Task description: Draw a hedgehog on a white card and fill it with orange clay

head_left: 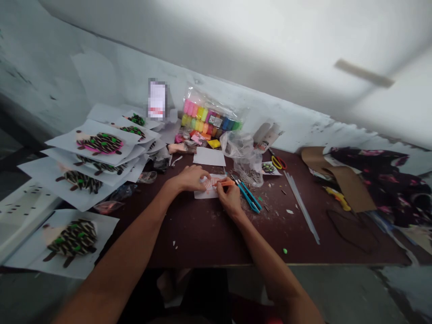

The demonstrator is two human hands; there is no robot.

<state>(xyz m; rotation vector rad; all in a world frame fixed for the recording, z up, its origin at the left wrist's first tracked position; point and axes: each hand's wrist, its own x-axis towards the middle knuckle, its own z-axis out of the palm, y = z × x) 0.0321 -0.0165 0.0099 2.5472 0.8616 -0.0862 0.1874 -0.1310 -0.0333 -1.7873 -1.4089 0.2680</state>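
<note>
Left hand: the left hand (191,177) is curled, fingers bent down over the near edge of the white card (209,188); whether it grips anything cannot be told.
Right hand: the right hand (229,194) is closed to a pinch on an orange strip (225,183), which looks like clay.
Things: the card lies on the dark table (216,238), between both hands, with pink-orange markings on it. Blue-handled tools (249,195) sit just beside the right hand.
Risks: too hard a pinch could tear or dent the soft strip. A sideways slip of the right hand could knock the tools. Sheets of clay hedgehogs (97,144), piled and overhanging the table's left edge, could slide if a forearm brushes them.
</note>
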